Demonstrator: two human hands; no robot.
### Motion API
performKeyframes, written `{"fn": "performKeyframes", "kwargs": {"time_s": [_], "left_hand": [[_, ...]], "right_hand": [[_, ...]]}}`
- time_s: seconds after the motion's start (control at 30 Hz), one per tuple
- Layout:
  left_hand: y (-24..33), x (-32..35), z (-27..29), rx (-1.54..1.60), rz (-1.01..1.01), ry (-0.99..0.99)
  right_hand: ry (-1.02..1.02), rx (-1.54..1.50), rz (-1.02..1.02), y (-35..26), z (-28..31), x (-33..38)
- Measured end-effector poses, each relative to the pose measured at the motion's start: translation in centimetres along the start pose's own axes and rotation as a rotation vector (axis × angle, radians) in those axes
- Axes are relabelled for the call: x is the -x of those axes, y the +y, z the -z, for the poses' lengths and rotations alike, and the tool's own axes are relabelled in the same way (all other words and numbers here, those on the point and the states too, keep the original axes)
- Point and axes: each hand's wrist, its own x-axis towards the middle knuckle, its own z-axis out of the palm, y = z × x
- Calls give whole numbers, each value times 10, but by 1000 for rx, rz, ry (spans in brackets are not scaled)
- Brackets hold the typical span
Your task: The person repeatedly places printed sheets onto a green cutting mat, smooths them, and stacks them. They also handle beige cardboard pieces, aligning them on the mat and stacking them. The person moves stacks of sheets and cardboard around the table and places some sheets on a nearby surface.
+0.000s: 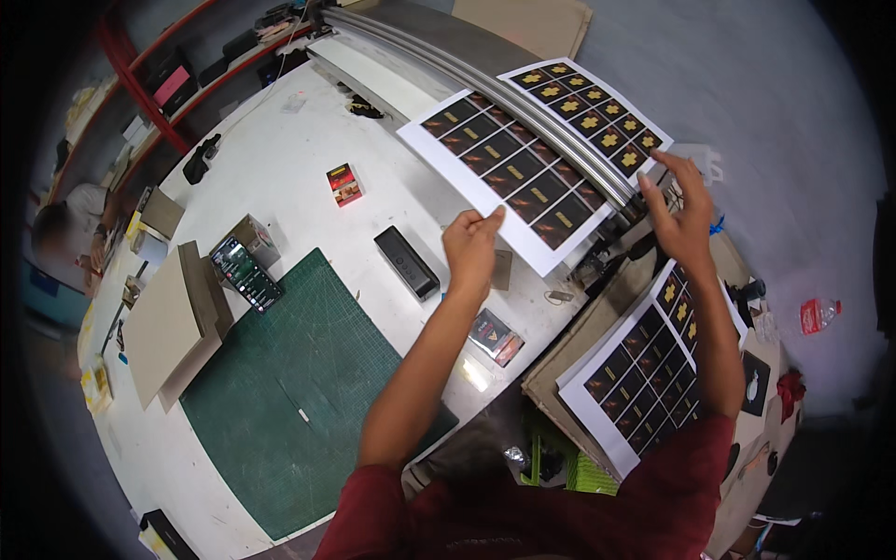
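Note:
A printed sheet of dark card designs (509, 173) lies at the metal rail (560, 140) of a long bench machine. My left hand (471, 250) is closed, pinching the sheet's near white edge between thumb and fingers. Beyond the rail shows a printed part with yellow cross shapes (597, 107); whether both parts are one sheet is hidden by the rail. My right hand (686, 210) is at the rail's near end, thumb and fingers apart, fingertips at the corner of the yellow-cross part. More printed sheets (644, 373) lie below my right forearm.
On the white table (289, 177) are a green cutting mat (299, 401), a phone (245, 271) propped on a box, a black speaker (407, 263), a small red box (343, 185), a dark card pack (497, 336) and folded cardboard (168, 327). Another person (79, 219) is at far left.

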Motion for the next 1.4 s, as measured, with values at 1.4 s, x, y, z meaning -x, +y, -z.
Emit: {"fn": "performKeyframes", "kwargs": {"time_s": [1.4], "left_hand": [[134, 441, 424, -606, -1007, 577]], "right_hand": [[-293, -386, 553, -297, -5, 123]]}}
